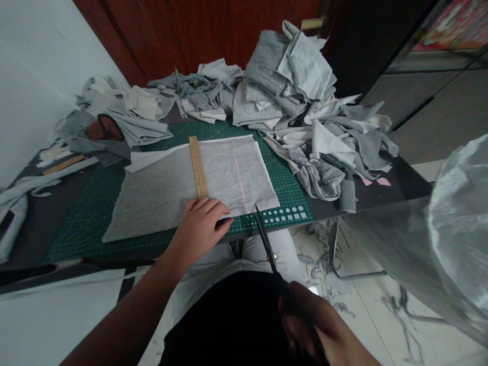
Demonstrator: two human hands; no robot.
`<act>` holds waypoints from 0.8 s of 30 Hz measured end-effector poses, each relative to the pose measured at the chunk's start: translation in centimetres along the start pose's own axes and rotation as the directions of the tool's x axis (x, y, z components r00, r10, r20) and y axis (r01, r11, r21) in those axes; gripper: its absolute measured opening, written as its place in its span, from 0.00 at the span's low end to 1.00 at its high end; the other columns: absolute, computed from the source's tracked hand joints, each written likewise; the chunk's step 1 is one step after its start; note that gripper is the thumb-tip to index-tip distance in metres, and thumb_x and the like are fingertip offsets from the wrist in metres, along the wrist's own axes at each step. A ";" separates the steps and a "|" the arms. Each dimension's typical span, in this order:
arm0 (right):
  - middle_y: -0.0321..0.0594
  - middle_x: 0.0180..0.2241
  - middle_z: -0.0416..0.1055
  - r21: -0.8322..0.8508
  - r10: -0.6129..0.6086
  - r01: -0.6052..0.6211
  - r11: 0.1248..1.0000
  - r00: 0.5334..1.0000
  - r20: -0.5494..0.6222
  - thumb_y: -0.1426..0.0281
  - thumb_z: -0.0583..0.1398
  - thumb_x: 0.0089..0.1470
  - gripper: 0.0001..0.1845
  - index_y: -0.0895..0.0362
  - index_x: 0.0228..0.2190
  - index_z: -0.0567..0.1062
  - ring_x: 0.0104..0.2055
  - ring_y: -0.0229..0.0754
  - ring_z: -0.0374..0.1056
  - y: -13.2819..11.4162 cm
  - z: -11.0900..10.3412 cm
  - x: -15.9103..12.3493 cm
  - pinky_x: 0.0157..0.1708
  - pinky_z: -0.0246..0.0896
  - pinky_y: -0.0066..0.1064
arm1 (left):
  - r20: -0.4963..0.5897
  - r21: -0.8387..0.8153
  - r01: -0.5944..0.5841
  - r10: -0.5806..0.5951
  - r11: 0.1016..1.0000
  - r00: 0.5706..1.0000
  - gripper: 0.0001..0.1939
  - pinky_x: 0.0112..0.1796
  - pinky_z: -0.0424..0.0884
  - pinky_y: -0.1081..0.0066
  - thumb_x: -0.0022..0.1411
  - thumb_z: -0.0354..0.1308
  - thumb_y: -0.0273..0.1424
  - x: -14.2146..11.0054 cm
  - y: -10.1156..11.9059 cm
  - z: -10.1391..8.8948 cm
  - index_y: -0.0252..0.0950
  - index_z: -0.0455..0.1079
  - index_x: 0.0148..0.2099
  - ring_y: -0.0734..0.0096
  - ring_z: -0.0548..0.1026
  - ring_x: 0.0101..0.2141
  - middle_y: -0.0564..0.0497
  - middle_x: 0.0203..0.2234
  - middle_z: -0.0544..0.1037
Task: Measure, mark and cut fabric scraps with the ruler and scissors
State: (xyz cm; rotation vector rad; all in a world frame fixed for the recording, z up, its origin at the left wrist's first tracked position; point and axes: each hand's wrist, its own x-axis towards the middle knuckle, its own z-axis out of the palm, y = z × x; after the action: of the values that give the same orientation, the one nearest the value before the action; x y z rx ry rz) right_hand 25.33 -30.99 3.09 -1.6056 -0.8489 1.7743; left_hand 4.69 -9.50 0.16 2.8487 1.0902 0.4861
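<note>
A: Where is the cloth (160, 203)?

B: It lies flat on the green mat (290, 216), near the front edge of the worktop (396, 195). A pink line (239, 180) goes along it, and a wooden ruler (197, 166) lies on it, left of this line.

A: And the left hand (200, 229)?

B: It is open and grasps nothing. The fingers press down on the cloth, just below the end of the ruler.

A: The right hand (316, 325)?

B: It is closed around the scissors (269, 249), low and near the body. Their tips come up to the near edge of the cloth. I cannot tell if they touch it, or if the blades are a little open.

A: Which step is this, in your opinion?

B: To me, it is holding the cloth flat with the blades at its edge.

A: And farther away?

B: Grey and white scraps (293, 96) are heaped along the back edge of the worktop.
</note>
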 end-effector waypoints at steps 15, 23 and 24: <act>0.35 0.26 0.66 0.119 0.081 -0.085 0.989 0.996 0.042 0.40 0.61 0.53 0.32 0.57 0.38 0.72 0.29 0.37 0.63 -1.7 1.2 0.9 0.32 0.58 0.27 | -0.029 -0.035 -0.018 0.017 0.999 0.999 0.03 0.45 0.65 0.59 0.67 0.61 0.29 0.5 0.3 0.8 0.38 0.76 0.42 0.60 0.75 0.41 0.50 0.36 0.81; 0.37 0.27 0.67 -0.019 0.006 -0.007 1.000 0.998 -0.059 0.37 0.60 0.52 0.34 0.57 0.37 0.72 0.29 0.39 0.64 -1.5 -1.2 1.2 0.32 0.60 0.30 | -0.065 -0.104 0.084 -0.091 0.991 0.994 0.04 0.42 0.68 0.62 0.66 0.58 0.27 1.3 0.3 1.0 0.37 0.73 0.36 0.62 0.76 0.36 0.50 0.31 0.80; 0.38 0.27 0.68 -0.046 -0.021 0.017 0.999 0.996 -0.092 0.37 0.60 0.52 0.34 0.57 0.36 0.72 0.29 0.40 0.64 -1.4 -2.0 1.3 0.32 0.61 0.31 | -0.076 -0.110 0.098 -0.107 0.989 0.991 0.04 0.41 0.68 0.62 0.65 0.58 0.27 1.4 0.3 1.1 0.37 0.72 0.36 0.62 0.76 0.35 0.51 0.30 0.80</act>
State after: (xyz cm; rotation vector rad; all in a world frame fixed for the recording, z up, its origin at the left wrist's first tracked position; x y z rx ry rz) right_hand 27.22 -28.96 3.30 -1.6892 -0.8641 1.6651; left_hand 6.24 -8.72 -0.40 2.6877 1.1797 0.6370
